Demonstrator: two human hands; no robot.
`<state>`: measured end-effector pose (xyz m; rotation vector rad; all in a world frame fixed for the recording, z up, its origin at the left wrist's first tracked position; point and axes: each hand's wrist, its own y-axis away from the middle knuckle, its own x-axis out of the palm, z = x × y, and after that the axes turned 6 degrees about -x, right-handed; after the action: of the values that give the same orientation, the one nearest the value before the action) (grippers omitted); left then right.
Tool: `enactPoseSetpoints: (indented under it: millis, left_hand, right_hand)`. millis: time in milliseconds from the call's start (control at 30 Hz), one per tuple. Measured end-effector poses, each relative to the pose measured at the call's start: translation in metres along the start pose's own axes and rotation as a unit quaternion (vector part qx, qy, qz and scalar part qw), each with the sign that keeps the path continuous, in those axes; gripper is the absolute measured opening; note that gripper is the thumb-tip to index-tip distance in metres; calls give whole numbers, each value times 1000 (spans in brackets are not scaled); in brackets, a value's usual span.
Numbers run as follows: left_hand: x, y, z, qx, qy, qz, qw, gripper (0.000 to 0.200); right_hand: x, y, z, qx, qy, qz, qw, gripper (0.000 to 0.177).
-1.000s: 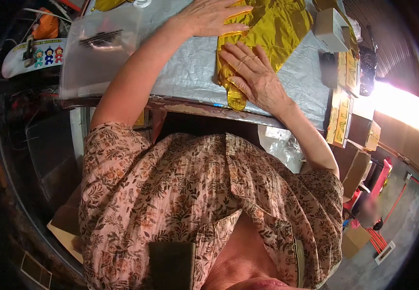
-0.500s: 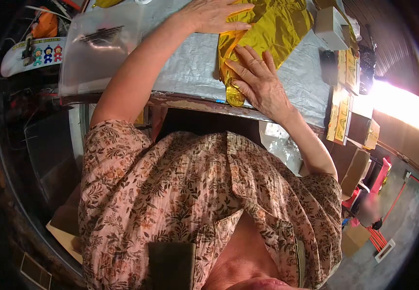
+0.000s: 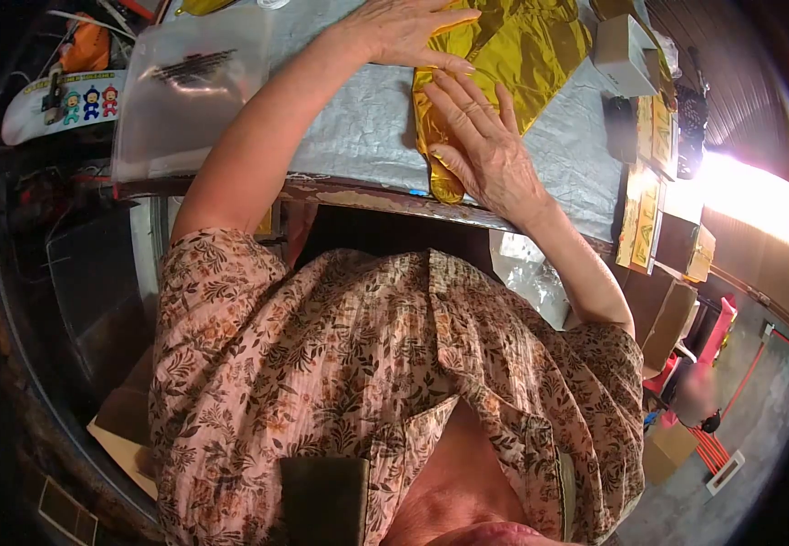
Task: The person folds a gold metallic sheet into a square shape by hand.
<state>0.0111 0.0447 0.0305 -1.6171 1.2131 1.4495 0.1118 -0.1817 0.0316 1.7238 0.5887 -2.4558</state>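
A shiny golden-yellow foil piece [image 3: 540,68] lies on the grey-covered table [image 3: 358,123], its narrow rounded end near the front edge. My left hand [image 3: 408,35] rests at the foil's upper left side, fingers spread and pointing right. Over the lower left part of the foil lies my right hand [image 3: 490,150], palm down with fingers apart. Its fingertips are close to those of my left hand. Neither hand grips anything.
Clear plastic sheets [image 3: 185,109] lie on the table's left. A white box [image 3: 626,55] stands at the right, near yellow lettered boxes [image 3: 645,205]. Farther left is a white item with cartoon figures [image 3: 66,105].
My right hand has slid slightly up and left over the foil, its fingers nearer my left hand. The foil's lower end has shifted a little.
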Motion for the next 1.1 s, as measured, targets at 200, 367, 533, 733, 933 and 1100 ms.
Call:
enactPoseSetpoints:
  millis: [200,367,533,733,933,1100]
  left_hand:
    - [-3,15,-13,-8,-15,-28,999,95]
    - [42,-5,-3,1,-132,-161,978,98]
    - [43,-6,-1,9,-38,-180,983,82]
    - [39,-3,1,17,-2,-159,987,89]
    - [28,0,0,11,13,-155,988,67]
    - [27,0,1,2,26,-194,981,52]
  right_hand:
    - [8,3,-3,-28,37,66,997,60]
    - [8,13,-3,-29,-2,62,998,59]
    - [7,19,-10,-53,-5,73,996,64]
    - [4,18,-11,-52,-18,85,995,64]
    - [-2,17,-8,-53,-23,103,993,67]
    - [-5,16,-8,-55,-36,101,993,67]
